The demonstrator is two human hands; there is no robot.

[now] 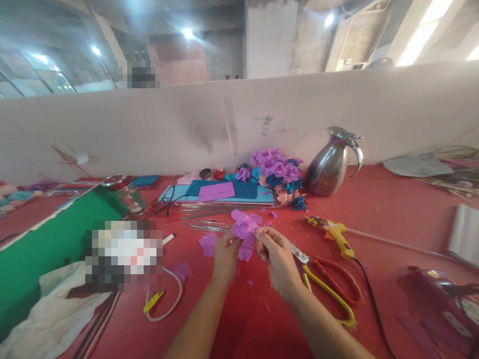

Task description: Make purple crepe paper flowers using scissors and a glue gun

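Observation:
A purple paper flower (246, 225) with spread petals is held up between both hands over the red table. My left hand (227, 249) is closed around its base from the left. On the right side, my right hand (275, 252) pinches the edge of a petal between thumb and fingertips. Loose purple petals (208, 244) lie on the table beside and below the flower. Scissors (329, 284) with red and yellow handles lie partly behind my right hand. A yellow hot glue gun (339, 237) rests further to the right.
Finished purple, blue and pink paper flowers (275, 169) are heaped at the back, beside a metal jug (329, 164). Coloured paper sheets (224, 190), eyeglasses (170, 199) and a glass jar (129, 194) stand left of them. A green board (41, 259) borders the left. A purple device (443, 304) sits right.

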